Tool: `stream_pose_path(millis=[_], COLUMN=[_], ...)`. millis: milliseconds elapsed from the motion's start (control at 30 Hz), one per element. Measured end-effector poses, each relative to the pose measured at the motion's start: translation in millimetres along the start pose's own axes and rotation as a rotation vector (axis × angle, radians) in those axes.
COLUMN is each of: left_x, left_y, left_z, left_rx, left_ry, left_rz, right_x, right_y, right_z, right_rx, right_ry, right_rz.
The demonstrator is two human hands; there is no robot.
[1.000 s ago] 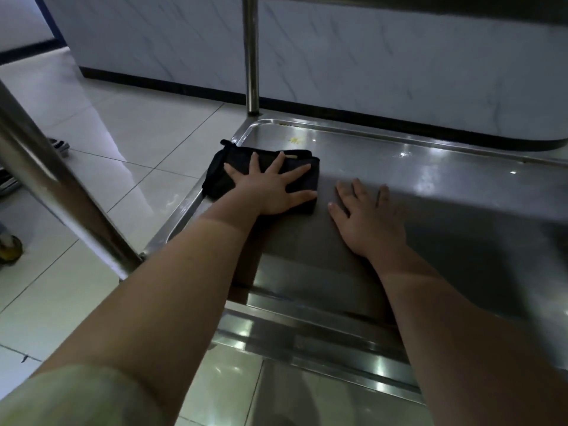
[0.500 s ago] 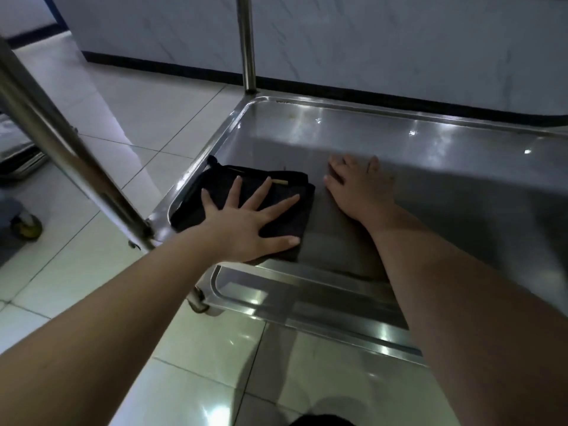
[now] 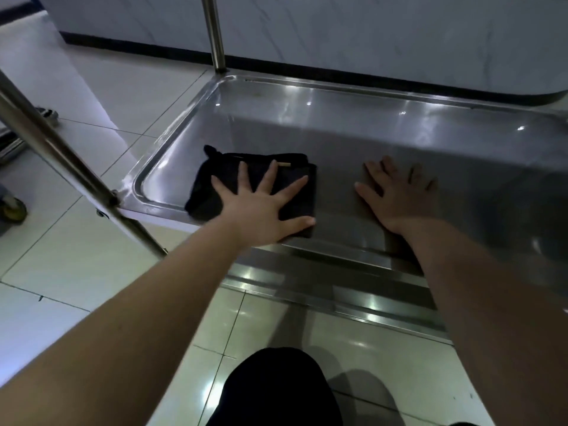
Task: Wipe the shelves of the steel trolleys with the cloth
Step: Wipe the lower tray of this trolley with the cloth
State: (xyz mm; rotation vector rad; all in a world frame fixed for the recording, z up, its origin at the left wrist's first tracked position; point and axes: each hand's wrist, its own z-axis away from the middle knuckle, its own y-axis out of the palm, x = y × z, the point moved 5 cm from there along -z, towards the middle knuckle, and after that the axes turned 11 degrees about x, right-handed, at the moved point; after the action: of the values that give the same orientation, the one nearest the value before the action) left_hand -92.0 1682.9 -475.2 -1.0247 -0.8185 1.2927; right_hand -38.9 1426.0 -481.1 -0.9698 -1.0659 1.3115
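Black cloth (image 3: 212, 186) dragged from far corner to shelf (image 3: 338, 118) near edge, centre-left — left hand (image 3: 261, 207) presses it, grip splayed flat. Right hand (image 3: 396, 195) same, on bare steel; left strip likely wiped.

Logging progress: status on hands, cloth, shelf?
Left hand flat, pressing cloth at shelf front-left corner. Right hand flat on bare steel. No other objects seen.

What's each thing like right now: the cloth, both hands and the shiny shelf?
cloth: folded, flat on the shelf, under the left hand
left hand: fingers spread, pressing the cloth
right hand: fingers straight, flat on bare shelf, off the cloth
shelf: shiny, bearing cloth and hands
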Motion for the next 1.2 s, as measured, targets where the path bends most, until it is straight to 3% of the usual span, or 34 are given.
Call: stream_pose_path(millis=[167, 267, 467, 667, 733, 833, 1067, 1200], left_x=[-58, -21, 94, 90, 87, 52, -169, -227], left_y=[6, 3, -9, -10, -10, -7, 10, 16], left_z=[1, 2, 16, 17, 19, 16, -5, -4], left_rx=[-0.047, -0.051, 0.083, 0.072, 0.077, 0.099, 0.015, -0.016], left_ry=[0.026, 0.008, -0.213, -0.200, -0.206, -0.177, 0.085, 0.077], left_rz=[0.023, 0.027, 0.120, 0.098, 0.106, 0.093, -0.023, 0.010], right_x=[-4, -3, -1, -21, -64, -118, -120, -127], right_y=[-3, -3, -8, -10, -9, -3, -2, -2], right_z=[2, 5, 8, 10, 16, 31, 36, 40], right_rx=[0.006, -0.005, -0.026, 0.072, 0.077, 0.094, 0.018, 0.019], right_ry=[-0.012, -0.031, -0.035, -0.172, -0.105, 0.041, 0.084, 0.084], right_rz=[-0.021, -0.035, -0.046, 0.022, 0.048, -0.046, -0.065, -0.096])
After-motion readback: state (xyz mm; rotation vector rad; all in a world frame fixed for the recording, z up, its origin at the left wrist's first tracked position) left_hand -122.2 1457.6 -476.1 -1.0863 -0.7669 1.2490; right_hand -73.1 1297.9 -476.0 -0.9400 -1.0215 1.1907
